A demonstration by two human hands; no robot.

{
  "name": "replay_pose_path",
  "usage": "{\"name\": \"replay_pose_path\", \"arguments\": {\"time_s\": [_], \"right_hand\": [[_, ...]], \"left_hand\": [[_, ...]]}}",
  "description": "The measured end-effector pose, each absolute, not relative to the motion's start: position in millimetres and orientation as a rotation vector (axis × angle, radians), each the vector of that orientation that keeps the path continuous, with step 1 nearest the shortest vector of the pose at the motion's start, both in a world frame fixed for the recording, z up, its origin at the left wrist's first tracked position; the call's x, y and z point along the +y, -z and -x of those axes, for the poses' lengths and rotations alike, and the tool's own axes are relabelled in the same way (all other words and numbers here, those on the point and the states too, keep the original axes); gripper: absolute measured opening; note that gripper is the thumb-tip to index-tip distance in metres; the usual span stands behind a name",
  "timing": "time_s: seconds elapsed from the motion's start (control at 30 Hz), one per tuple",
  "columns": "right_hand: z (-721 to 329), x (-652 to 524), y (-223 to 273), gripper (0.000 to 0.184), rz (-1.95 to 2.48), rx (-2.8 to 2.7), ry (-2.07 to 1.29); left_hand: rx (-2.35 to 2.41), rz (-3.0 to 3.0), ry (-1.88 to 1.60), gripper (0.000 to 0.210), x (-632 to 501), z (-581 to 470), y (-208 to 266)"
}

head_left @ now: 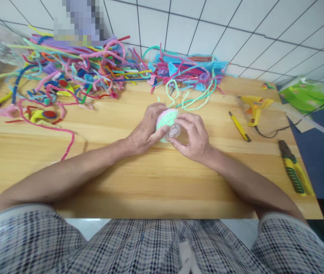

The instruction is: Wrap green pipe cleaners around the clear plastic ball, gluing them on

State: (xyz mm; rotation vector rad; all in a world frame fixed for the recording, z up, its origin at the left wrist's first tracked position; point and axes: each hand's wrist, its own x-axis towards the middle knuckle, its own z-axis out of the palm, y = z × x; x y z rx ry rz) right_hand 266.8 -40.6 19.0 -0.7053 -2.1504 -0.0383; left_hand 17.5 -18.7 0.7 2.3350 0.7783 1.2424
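Above the middle of the table I hold a small round ball (167, 118) wound in mint-green and pale pink fuzzy strands, with a greyish, rough patch on its lower right. My left hand (148, 129) is wrapped around its left side, the thumb lying across the front. From the right, my right hand (193, 135) grips the ball's edge with its fingertips and thumb near the grey patch. Just behind the ball, loose mint-green pipe cleaners (194, 102) lie on the wood. What the ball's core is made of I cannot tell.
Tangled, many-coloured pipe cleaners (76, 72) heap along the back left, and a blue bundle (193, 64) lies behind. To the right are a yellow glue gun (255, 108) with its cord, a yellow utility knife (239, 126) and yellow-green pliers (293, 169). A green plastic bag (307, 93) sits beyond them.
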Motion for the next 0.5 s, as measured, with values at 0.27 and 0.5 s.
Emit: {"name": "replay_pose_path", "arguments": {"time_s": [0.27, 0.5], "right_hand": [[-266.3, -40.4, -17.6, 0.069, 0.708, -2.145, 0.033], [-262.9, -40.7, -18.8, 0.067, 0.677, -2.114, 0.064]], "left_hand": [[0.699, -2.256, -1.176, 0.061, -18.6, -14.9, -2.1], [0.699, -2.242, -1.182, 0.069, -14.7, -15.6, 4.4]]}}
